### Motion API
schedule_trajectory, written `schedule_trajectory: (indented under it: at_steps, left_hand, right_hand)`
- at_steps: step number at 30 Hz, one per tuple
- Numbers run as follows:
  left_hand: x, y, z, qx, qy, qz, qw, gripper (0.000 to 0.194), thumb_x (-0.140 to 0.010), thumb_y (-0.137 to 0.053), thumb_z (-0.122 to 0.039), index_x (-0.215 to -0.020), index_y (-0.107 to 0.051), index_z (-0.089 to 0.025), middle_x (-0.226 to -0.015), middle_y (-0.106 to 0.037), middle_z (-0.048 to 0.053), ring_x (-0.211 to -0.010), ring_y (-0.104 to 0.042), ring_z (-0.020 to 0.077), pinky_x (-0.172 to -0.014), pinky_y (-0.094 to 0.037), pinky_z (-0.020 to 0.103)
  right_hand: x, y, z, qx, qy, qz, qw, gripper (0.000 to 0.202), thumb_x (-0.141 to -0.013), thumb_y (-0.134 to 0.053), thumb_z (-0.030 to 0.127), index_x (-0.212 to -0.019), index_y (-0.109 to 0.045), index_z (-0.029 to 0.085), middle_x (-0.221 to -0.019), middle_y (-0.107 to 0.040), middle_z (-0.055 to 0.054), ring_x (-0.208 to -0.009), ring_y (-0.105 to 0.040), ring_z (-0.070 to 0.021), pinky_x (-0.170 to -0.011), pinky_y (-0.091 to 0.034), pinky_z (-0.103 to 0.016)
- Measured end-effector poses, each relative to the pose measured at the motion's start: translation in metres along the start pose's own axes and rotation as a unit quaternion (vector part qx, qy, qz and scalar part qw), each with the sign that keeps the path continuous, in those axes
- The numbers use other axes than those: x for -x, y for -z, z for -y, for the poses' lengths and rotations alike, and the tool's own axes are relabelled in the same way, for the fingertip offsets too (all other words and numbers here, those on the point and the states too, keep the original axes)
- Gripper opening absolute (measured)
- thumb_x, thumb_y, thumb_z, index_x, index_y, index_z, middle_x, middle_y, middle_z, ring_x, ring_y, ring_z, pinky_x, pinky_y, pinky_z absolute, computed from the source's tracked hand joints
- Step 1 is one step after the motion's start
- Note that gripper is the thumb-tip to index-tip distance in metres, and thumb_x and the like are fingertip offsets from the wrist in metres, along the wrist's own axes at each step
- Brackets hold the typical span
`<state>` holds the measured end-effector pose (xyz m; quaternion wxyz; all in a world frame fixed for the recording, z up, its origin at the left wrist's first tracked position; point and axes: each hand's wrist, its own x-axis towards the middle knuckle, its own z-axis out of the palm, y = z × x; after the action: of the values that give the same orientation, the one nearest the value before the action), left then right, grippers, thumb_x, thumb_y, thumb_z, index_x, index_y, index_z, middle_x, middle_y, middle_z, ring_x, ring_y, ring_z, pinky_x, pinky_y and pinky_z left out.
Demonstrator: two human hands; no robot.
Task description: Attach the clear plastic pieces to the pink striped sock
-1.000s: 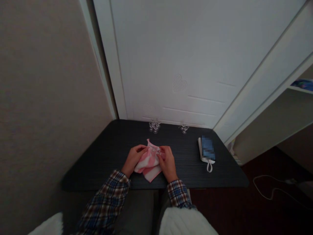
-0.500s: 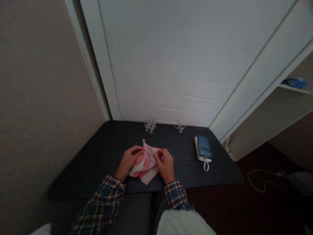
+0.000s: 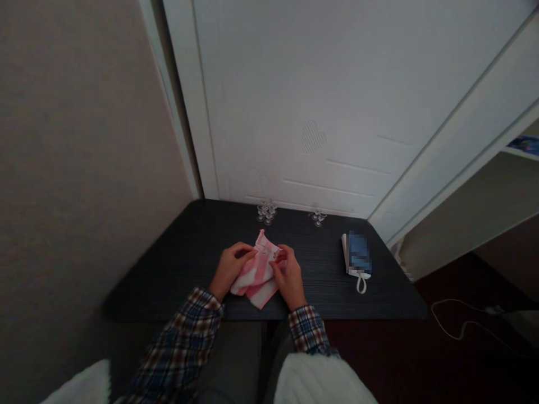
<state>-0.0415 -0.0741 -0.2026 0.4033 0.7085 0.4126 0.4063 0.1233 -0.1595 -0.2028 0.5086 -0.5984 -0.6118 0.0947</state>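
Observation:
A pink and white striped cloth (image 3: 257,275) lies bunched over the dark table, between my two hands. My left hand (image 3: 229,268) pinches its left side, thumb and forefinger closed on the fabric. On the other side my right hand (image 3: 289,275) has its fingers bent and pressed together at the cloth's upper right. Something small and clear shows faintly on the cloth between the fingertips; its shape is too dim to make out. Beyond the cloth, a cluster of tiny clear stemmed glasses (image 3: 266,212) stands near the table's back edge, with a smaller group of glasses (image 3: 318,217) to its right.
The dark table (image 3: 177,269) abuts a white panel (image 3: 261,101) with embossed hearts. At the table's right lies a blurred blue and white item (image 3: 357,252) with a white loop. A white cable (image 3: 455,303) trails at the far right.
The view has shifted slightly, so the table sits further right. The cloth's folds differ a little, with more of its top spread open. Both hands stay on it.

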Motion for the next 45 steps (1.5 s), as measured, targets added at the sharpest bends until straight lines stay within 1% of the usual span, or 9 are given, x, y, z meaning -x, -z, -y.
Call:
schedule_trajectory:
  at_steps: [6,11,16,19,24,26,37,43,45]
  left_hand:
    - [0.0031,-0.0002,-0.0019,0.005,-0.005,-0.001,1.0,0.02,-0.088,-0.057,-0.031,-0.092,-0.062,-0.012,-0.092,-0.065,0.004,-0.084,-0.063,0.0171,-0.077,-0.052,0.037]
    - [0.0034,-0.0009,-0.0004,0.02,-0.014,-0.018,1.0,0.02,-0.088,-0.057,-0.03,-0.095,-0.062,-0.012,-0.096,-0.065,0.005,-0.087,-0.062,0.0178,-0.079,-0.052,0.038]
    - [0.0035,-0.001,-0.001,0.033,-0.022,-0.022,0.999,0.02,-0.087,-0.058,-0.03,-0.095,-0.062,-0.012,-0.097,-0.064,0.005,-0.089,-0.062,0.0182,-0.08,-0.052,0.039]
    - [0.0039,-0.0008,-0.0012,0.033,-0.018,-0.023,0.999,0.02,-0.087,-0.058,-0.03,-0.096,-0.062,-0.012,-0.097,-0.064,0.005,-0.089,-0.062,0.0182,-0.08,-0.052,0.039]
    - [0.0045,-0.0007,0.0008,0.029,-0.002,-0.028,0.999,0.021,-0.088,-0.057,-0.03,-0.097,-0.062,-0.012,-0.098,-0.064,0.006,-0.089,-0.062,0.0183,-0.079,-0.052,0.039]
    - [0.0049,-0.001,0.0006,0.028,0.001,-0.024,0.999,0.021,-0.088,-0.057,-0.03,-0.097,-0.062,-0.012,-0.098,-0.064,0.006,-0.088,-0.062,0.0182,-0.079,-0.052,0.039]
    - [0.0056,-0.0013,-0.005,0.025,-0.022,-0.013,0.999,0.02,-0.088,-0.057,-0.03,-0.097,-0.062,-0.012,-0.099,-0.064,0.006,-0.089,-0.062,0.0184,-0.08,-0.052,0.039]
    - [0.0062,-0.0012,-0.0079,0.011,-0.032,-0.026,0.999,0.02,-0.087,-0.057,-0.03,-0.098,-0.062,-0.013,-0.101,-0.064,0.006,-0.091,-0.061,0.0189,-0.081,-0.051,0.04]
    - [0.0062,-0.0012,-0.0079,0.012,-0.029,-0.031,0.999,0.021,-0.088,-0.057,-0.03,-0.098,-0.062,-0.013,-0.1,-0.064,0.006,-0.091,-0.062,0.0187,-0.081,-0.051,0.04]
  right_hand:
    - [0.0006,0.0024,-0.0007,0.004,0.007,-0.001,1.0,0.028,-0.092,-0.052,0.032,-0.115,-0.055,0.017,-0.106,-0.062,-0.006,-0.092,-0.061,-0.018,-0.082,-0.051,-0.039]
    - [0.0004,0.0038,0.0007,0.03,0.013,0.01,0.999,0.024,-0.09,-0.054,0.034,-0.105,-0.058,0.016,-0.101,-0.062,-0.005,-0.088,-0.061,-0.0167,-0.079,-0.051,-0.037]
    - [0.0005,0.0048,0.0027,0.051,0.019,0.024,0.998,0.022,-0.09,-0.055,0.034,-0.096,-0.061,0.015,-0.096,-0.063,-0.004,-0.085,-0.061,-0.0157,-0.077,-0.051,-0.036]
    - [0.0006,0.005,0.0035,0.05,0.019,0.023,0.998,0.022,-0.09,-0.055,0.034,-0.099,-0.06,0.015,-0.098,-0.063,-0.004,-0.086,-0.061,-0.0162,-0.078,-0.051,-0.037]
    - [0.0014,0.0024,0.0012,0.029,0.013,0.022,0.999,0.031,-0.091,-0.053,0.034,-0.116,-0.054,0.016,-0.103,-0.062,-0.006,-0.087,-0.062,-0.0171,-0.079,-0.052,-0.038]
    - [0.0021,0.0016,-0.0004,0.023,0.009,0.019,1.0,0.032,-0.092,-0.052,0.033,-0.119,-0.053,0.017,-0.103,-0.062,-0.006,-0.087,-0.063,-0.017,-0.078,-0.053,-0.038]
    - [0.002,0.006,-0.0011,0.062,0.011,0.017,0.998,0.025,-0.09,-0.054,0.034,-0.106,-0.059,0.015,-0.102,-0.062,-0.005,-0.09,-0.061,-0.0177,-0.082,-0.05,-0.039]
    - [0.0029,0.0062,0.0004,0.069,0.01,0.025,0.997,0.023,-0.091,-0.054,0.034,-0.1,-0.06,0.014,-0.097,-0.063,-0.004,-0.085,-0.062,-0.0164,-0.079,-0.051,-0.037]
    - [0.0032,0.006,0.0011,0.065,0.011,0.025,0.998,0.024,-0.091,-0.054,0.034,-0.102,-0.06,0.014,-0.097,-0.063,-0.004,-0.086,-0.062,-0.0169,-0.079,-0.051,-0.038]
